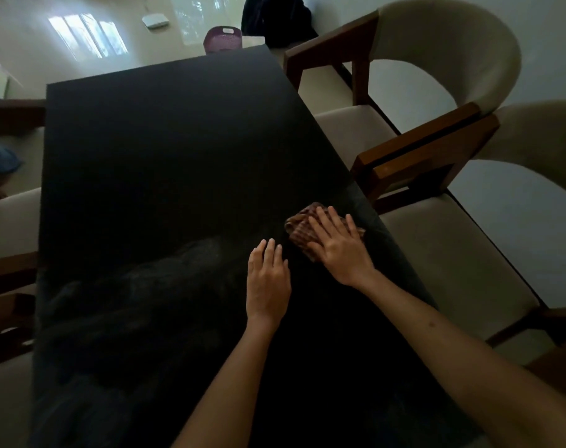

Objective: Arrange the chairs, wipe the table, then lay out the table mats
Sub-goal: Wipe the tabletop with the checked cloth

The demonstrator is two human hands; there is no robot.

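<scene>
Two chairs (437,101) at the right of the frame are sitting tucked against the worktop (178,150), so the arranging is looking done on that side; the chairs at the left edge are only partly showing. Wiping is under way. The right hand (338,245) is pressing a cloth (299,226) flat onto the worktop near its right edge, fingers straight and spread, not curled round it. The left hand (267,281) is resting open on the surface just beside it, holding nothing. No mats are showing anywhere, so laying them out is still waiting.

The worktop is looking dark, smooth and rectangular, with faint smeared streaks across its lower part. The cloth is looking soft, crumpled and striped in brown. The chairs are showing curved pale upholstered backs, padded seats and squared wooden arms.
</scene>
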